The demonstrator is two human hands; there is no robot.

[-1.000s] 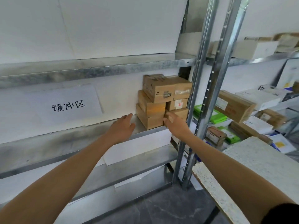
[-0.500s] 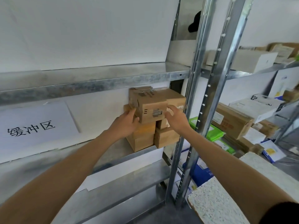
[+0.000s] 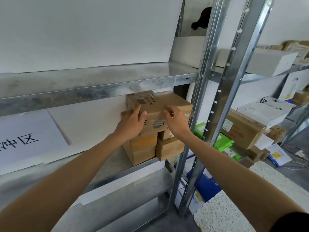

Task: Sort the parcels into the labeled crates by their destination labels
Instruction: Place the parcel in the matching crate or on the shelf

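Holding the creased, taped brown parcel (image 3: 158, 103), left hand (image 3: 132, 124) and right hand (image 3: 175, 119) curl round it.

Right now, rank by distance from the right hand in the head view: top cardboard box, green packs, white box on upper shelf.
1. Top cardboard box: the right hand grips it.
2. Green packs: lower right, next bay.
3. White box: upper shelf, far right.
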